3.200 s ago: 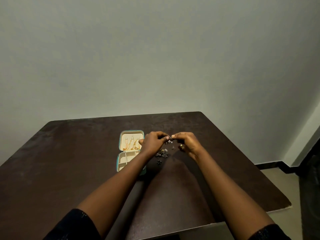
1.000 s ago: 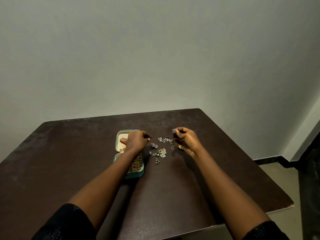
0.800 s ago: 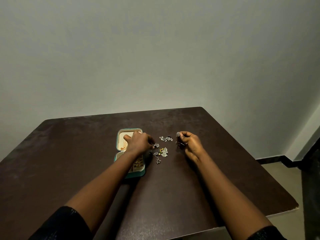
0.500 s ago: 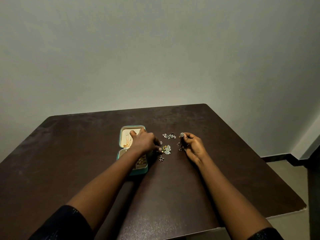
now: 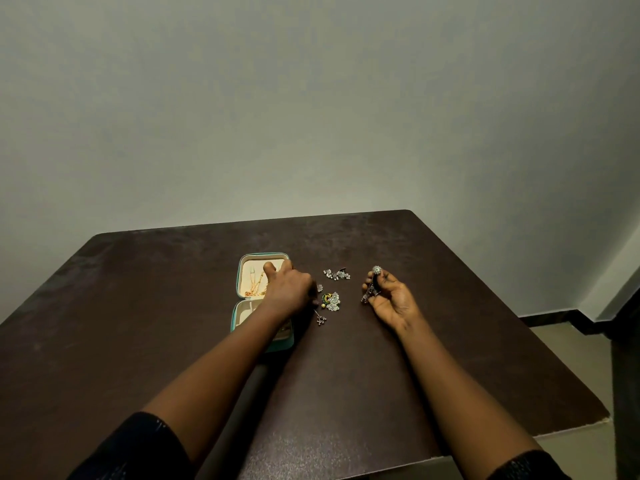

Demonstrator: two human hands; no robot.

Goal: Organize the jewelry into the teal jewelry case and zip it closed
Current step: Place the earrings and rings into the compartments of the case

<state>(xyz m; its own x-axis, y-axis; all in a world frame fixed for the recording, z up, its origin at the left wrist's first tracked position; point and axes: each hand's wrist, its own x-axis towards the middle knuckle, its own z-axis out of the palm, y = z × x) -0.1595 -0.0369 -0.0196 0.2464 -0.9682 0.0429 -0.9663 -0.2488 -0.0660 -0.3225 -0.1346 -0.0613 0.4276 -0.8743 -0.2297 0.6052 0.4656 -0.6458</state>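
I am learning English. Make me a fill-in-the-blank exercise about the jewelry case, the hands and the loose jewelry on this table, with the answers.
The teal jewelry case lies ___, not zipped.
The right hand pinches a round ___ piece.
The loose jewelry lies on the table to the ___ of the case.
Missing words: open; silver; right.

We note bench [image 5: 138, 323]: dark wood-look top, low sheen, mottled, faintly scuffed. Shell of teal jewelry case [image 5: 239, 271] smooth, leather-like as far as we can judge; lining [image 5: 250, 271] cream, matt, soft-looking. Inside, chains [image 5: 256, 288]: gold-toned metal, glinting. We see loose earrings [image 5: 336, 274]: silver-toned metal, sparkly, finely worked; green-yellow piece [image 5: 330, 301] has glossy coloured bits. Similar bright metal on silver stud [image 5: 376, 270]. Wall [image 5: 311, 116] matt, painted. Sleeve [image 5: 138, 445] dark cloth, faint glitter.
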